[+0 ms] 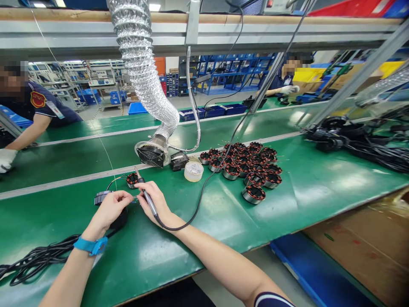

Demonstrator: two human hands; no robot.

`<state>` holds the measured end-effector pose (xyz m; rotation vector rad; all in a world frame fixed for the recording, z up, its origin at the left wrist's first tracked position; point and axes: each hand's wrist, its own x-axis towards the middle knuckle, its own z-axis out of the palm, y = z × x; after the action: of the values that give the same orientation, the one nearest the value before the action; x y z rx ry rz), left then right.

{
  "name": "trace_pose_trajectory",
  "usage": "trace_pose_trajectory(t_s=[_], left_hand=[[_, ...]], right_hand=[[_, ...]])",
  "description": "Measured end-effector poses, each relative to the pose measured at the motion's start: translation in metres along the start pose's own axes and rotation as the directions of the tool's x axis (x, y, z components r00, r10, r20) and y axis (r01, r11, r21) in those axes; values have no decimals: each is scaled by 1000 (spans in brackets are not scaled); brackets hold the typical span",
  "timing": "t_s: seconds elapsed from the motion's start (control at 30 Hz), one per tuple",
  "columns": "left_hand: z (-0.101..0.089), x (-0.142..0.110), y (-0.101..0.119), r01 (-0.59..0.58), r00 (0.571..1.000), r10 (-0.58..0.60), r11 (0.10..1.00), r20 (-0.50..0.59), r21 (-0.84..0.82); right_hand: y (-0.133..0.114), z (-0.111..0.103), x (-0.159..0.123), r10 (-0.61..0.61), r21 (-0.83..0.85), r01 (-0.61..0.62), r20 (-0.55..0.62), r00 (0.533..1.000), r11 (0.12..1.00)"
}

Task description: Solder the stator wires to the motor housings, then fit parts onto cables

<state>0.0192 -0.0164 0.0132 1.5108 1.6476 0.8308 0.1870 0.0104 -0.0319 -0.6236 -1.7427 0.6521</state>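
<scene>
My right hand is closed around a soldering iron, held like a pen, with its tip pointing up toward a small copper-wound stator on the green bench. My left hand pinches something thin, likely a wire, just left of the iron. It rests over a round black part. A blue strap circles my left wrist. The iron's black cord loops to the right and runs up toward the shelf.
A fume fan on a silver flexible duct stands behind my hands. Beside it lie a black block and a tape roll. Several wound stators cluster at right. Black cables lie at left. Two other people work across the belt.
</scene>
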Motion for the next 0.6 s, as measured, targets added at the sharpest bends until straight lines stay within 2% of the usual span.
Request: trace_pose_trajectory(t_s=[0.1,0.2,0.27,0.47,0.6], left_hand=[[-1,1,0,-1,1000,1,1000,7,17],[-2,1,1,-7,1000,6,1000,26,23],[-2,1,2,-6,999,5,1000,31,27],[-2,0,4,-16,998,13,999,59,45],[-3,0,4,-22,998,18,999,65,48]], right_hand=[[-6,-9,2,26,7,-26,-103,994,1000],[-13,-17,1,40,2,-40,-241,970,999],[-17,-19,0,22,2,-22,-288,957,1000],[-23,-19,-7,-126,-52,116,-243,962,992],[-23,-18,-8,-131,-90,114,-212,968,989]])
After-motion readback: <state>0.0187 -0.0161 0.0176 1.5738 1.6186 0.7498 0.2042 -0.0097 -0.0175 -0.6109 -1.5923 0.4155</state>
